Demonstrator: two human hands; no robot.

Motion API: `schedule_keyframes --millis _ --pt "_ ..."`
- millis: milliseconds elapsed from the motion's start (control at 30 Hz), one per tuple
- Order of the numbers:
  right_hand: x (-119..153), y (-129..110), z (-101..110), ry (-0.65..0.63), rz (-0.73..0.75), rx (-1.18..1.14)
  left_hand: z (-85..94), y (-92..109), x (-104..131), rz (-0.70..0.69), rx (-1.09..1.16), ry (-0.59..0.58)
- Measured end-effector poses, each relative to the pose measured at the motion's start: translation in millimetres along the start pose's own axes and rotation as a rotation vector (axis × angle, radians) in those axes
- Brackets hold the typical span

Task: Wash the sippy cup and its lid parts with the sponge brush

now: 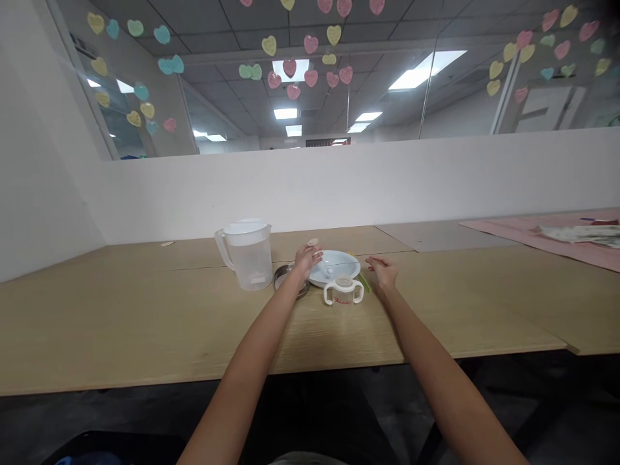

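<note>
My left hand (306,259) is closed at the left rim of a white bowl (352,271). A small pale oval thing (312,243) shows at its fingertips; its kind is unclear. Inside the bowl lies a small whitish item (329,272), too blurred to name. To the bowl's right, my right hand (383,270) has its fingers pressed together, and what they hold, if anything, is too small to make out. A clear cup with two white handles (343,292) and red lettering stands upright before the bowl. Partly behind my left wrist sits a round metal-rimmed dish (279,278).
A clear lidded pitcher (252,255) stands left of the dish. A thin green item (364,282) lies beside the bowl. Far left on the table (145,323) is a small pale flat piece (167,244). Pink cloth (523,234) covers the right end. A white wall backs the table.
</note>
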State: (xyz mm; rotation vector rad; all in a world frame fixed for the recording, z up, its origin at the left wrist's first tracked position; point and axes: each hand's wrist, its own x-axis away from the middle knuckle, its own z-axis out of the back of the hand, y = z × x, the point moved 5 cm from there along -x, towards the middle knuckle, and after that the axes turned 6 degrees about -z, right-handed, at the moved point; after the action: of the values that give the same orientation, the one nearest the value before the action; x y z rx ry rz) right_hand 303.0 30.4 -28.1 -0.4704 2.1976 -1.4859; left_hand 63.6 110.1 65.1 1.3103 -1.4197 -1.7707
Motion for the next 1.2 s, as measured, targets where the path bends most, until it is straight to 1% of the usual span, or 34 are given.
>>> schedule_keyframes --millis 100,167,233,333,400,500,567,667,800,900,967,1100,1200 --pt "0.9 1.4 -3.7 -0.037 0.017 0.036 1.8 18.4 1.0 0.041 0.172 0.006" --pt "1.8 2.6 -5.8 -0.059 0.025 0.053 -2.0 31.3 4.3 0.105 0.411 -0.021" --pt "3.3 3.4 -7.5 -0.076 0.035 0.066 -7.7 44.1 10.4 0.132 0.56 -0.061" --pt "5.7 3.1 -9.7 -0.096 0.051 0.075 -17.1 55.0 25.2 0.131 0.604 -0.112" --pt "6.7 2.3 -11.0 -0.107 0.063 0.074 -22.7 54.8 37.1 0.124 0.583 -0.112" --pt "6.3 2.5 -12.1 -0.113 0.075 0.061 -27.5 50.9 51.6 0.029 0.537 -0.047" --pt "5.0 4.1 -12.3 -0.11 0.076 0.052 -31.7 47.2 58.0 -0.021 0.523 -0.028" --pt "2.6 7.5 -12.0 -0.109 0.07 0.048 -37.6 44.0 61.6 -0.059 0.534 -0.023" --pt "1.7 8.6 -11.0 -0.113 0.062 0.052 -40.1 49.3 60.9 -0.125 0.595 0.002" --pt "3.3 6.7 -10.8 -0.121 0.057 0.055 -42.0 52.5 62.2 -0.164 0.592 -0.021" --pt "4.5 5.3 -11.2 -0.124 0.055 0.055 -43.5 49.8 64.3 -0.172 0.558 -0.052" --pt "5.2 4.3 -12.0 -0.119 0.059 0.056 -41.0 35.6 66.9 -0.19 0.487 -0.068" --pt "4.9 4.1 -11.5 -0.114 0.064 0.067 -37.5 25.7 69.0 -0.235 0.325 -0.115"
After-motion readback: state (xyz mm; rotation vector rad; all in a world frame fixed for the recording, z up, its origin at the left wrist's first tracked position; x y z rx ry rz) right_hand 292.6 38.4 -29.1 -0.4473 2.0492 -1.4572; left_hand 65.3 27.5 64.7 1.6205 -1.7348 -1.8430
